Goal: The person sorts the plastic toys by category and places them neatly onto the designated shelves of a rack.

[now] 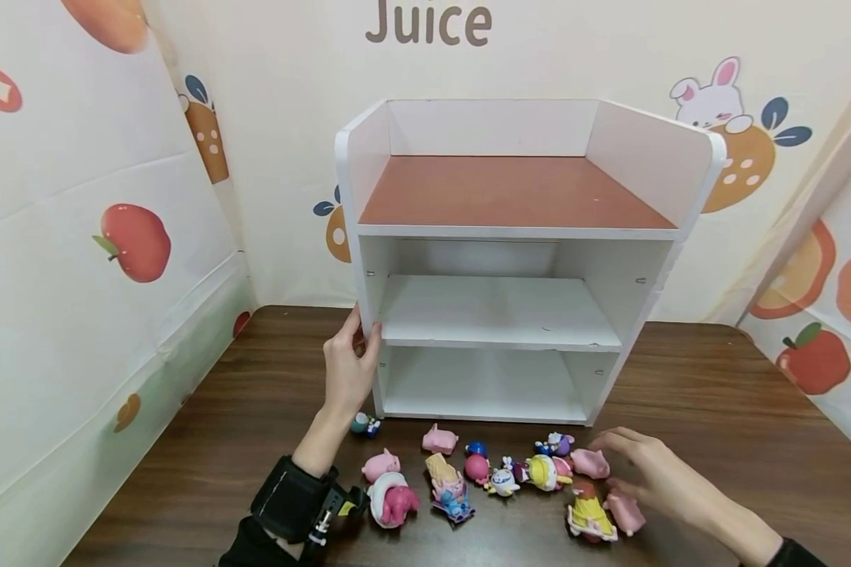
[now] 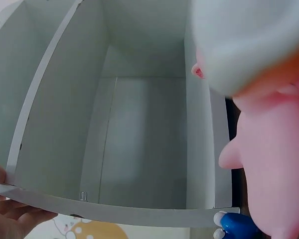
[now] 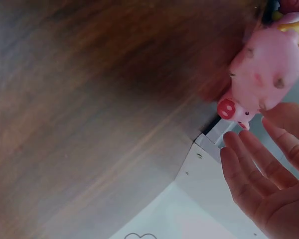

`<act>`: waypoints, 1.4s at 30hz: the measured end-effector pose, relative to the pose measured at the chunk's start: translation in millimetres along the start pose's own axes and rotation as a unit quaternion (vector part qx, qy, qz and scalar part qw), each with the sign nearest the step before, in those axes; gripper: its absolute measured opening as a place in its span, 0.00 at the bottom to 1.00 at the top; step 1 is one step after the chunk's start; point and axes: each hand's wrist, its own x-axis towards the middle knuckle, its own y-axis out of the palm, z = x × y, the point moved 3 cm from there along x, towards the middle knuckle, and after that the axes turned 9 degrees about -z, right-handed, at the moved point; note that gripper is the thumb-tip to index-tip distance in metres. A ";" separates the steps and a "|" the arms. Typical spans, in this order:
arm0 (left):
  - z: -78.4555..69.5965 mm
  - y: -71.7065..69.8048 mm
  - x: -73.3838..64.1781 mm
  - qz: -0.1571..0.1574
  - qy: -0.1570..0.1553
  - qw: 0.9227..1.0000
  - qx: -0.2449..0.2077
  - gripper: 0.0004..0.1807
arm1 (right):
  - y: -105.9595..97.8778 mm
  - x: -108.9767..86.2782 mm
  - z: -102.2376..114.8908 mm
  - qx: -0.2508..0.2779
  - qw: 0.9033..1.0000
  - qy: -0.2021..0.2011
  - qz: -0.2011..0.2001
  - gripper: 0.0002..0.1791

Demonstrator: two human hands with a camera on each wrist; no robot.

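Observation:
A small white shelf unit (image 1: pixel 499 346) with a brown top board stands in the middle of the table. My left hand (image 1: pixel 352 366) grips the front edge of its left side panel, thumb on one face and fingers on the other; in the left wrist view the panel edge runs between them. Over the table to the right, my right hand (image 1: pixel 652 472) hovers with relaxed fingers beside a pink pig figure (image 1: pixel 590 463). Another pink pig (image 1: pixel 624 510) lies partly under that hand, near a yellow-dressed figure (image 1: pixel 590 516). The right wrist view shows a pig (image 3: pixel 266 69) close to the thumb.
Several toy figures lie in front of the shelf, among them a pink pig (image 1: pixel 440 439), an ice-cream-topped figure (image 1: pixel 449 488) and a white-and-pink figure (image 1: pixel 393 500). A small blue-and-teal toy (image 1: pixel 364 424) sits by the shelf's left foot. Printed cloth walls enclose the wooden table (image 1: pixel 184 480).

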 end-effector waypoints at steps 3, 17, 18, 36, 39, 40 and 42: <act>-1.6 -0.5 0.4 0.000 -0.005 1.000 0.003 0.22 | 1.5 -0.6 -0.9 0.010 1.000 0.010 0.009 0.27; -10.5 -0.4 0.6 0.005 -0.007 1.000 -0.001 0.22 | 5.4 -0.8 -3.4 0.039 0.998 0.042 0.010 0.24; -4.7 0.4 0.0 0.005 -0.009 1.000 -0.002 0.22 | 6.0 -0.5 -3.9 0.042 0.998 0.045 0.012 0.23; 0.1 1.3 0.5 0.004 -0.006 1.000 0.008 0.22 | 11.4 3.3 -12.5 0.061 0.989 0.109 0.078 0.19; 1.2 1.0 -0.3 0.002 -0.001 1.000 0.003 0.22 | 12.1 3.4 -12.3 0.066 0.988 0.115 0.077 0.18; 1.2 0.9 -0.5 0.002 0.001 1.000 0.001 0.22 | 12.2 3.6 -11.8 0.067 0.988 0.114 0.075 0.18; 0.1 0.7 -0.1 0.000 0.005 1.000 -0.003 0.21 | 12.0 3.9 -10.7 0.068 0.989 0.110 0.070 0.17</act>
